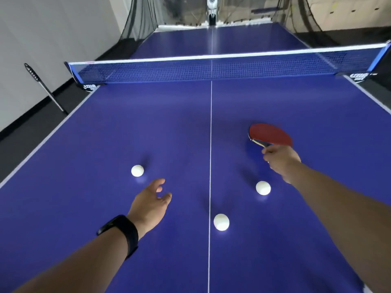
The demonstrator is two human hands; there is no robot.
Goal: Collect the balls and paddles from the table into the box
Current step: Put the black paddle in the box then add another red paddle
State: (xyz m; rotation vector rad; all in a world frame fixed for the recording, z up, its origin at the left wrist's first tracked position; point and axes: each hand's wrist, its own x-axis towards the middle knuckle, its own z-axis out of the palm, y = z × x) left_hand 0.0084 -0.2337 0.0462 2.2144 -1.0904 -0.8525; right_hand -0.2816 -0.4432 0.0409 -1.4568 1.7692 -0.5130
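Observation:
Three white balls lie on the blue table (105,144): a left ball (137,170), a right ball (263,188) and a near ball (221,222) by the white centre line. My right hand (280,160) grips the handle of a red paddle (271,134), which is tilted just above the table's right half. My left hand (151,205) hovers open, fingers spread, just right of and nearer than the left ball, not touching it. A black band is on the left wrist. No box is in view.
The blue net (211,68) spans the table's middle. A ball machine (212,15) with dark catch netting stands at the far end. A black ball picker (45,89) leans against the wall on the left. The table edges run diagonally on both sides.

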